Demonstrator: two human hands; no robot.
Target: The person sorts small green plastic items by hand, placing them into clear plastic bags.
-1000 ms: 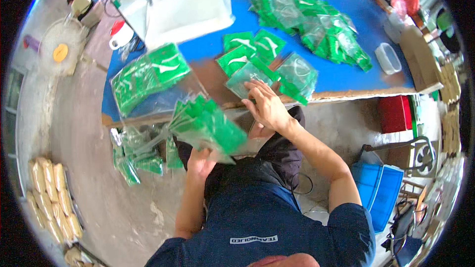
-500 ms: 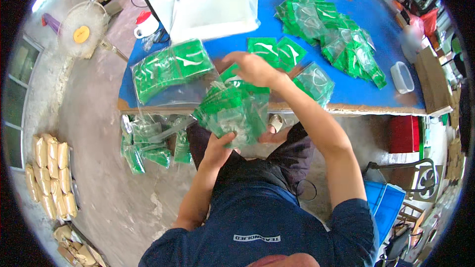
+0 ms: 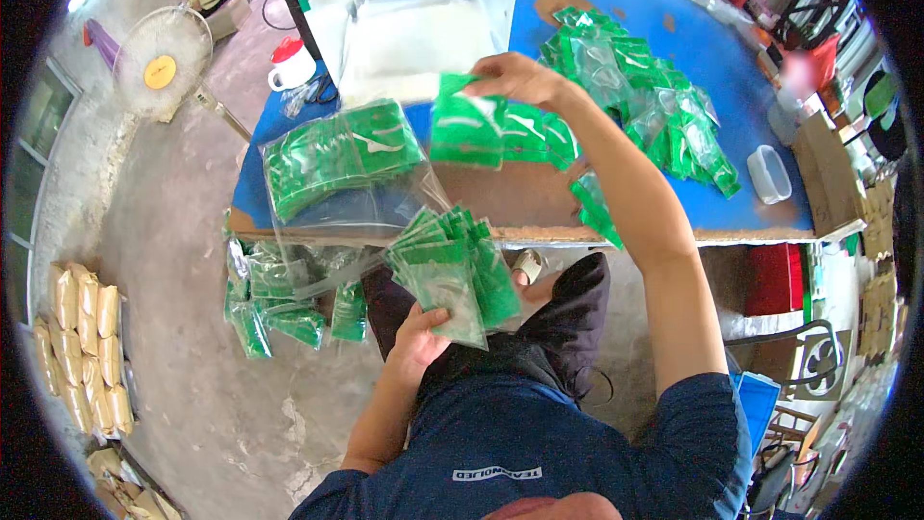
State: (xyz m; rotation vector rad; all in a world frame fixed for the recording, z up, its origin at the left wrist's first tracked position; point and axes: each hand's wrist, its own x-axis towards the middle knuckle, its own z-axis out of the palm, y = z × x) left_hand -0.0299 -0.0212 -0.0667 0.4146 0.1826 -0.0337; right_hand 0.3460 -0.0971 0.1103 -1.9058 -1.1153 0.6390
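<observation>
Above my lap, my left hand [image 3: 421, 335] is closed on the lower end of a fanned bundle of green-and-clear plastic packets [image 3: 445, 274]. My right hand [image 3: 520, 82] reaches over the table, its fingers pinching the top of a single green packet [image 3: 466, 127], slightly smeared by motion. Just right of that packet, other green packets [image 3: 527, 138] lie in a row. To the left, a thick stack of green packets [image 3: 337, 149] sits in a large clear bag whose open end hangs over the table edge. Another packet [image 3: 597, 207], at the front edge, is partly hidden by my right forearm.
A large heap of green packets [image 3: 664, 101] covers the table's right side. A white bin [image 3: 414, 39] stands at the back, near a red-lidded white mug [image 3: 291, 65]. At the right are a clear tub [image 3: 768, 175] and a cardboard piece [image 3: 830, 164]. More packets [image 3: 294, 318] hang below the left edge.
My right hand has moved up and away from the bundle, now with a packet over the row. My left hand with the bundle has come slightly lower, towards me.
</observation>
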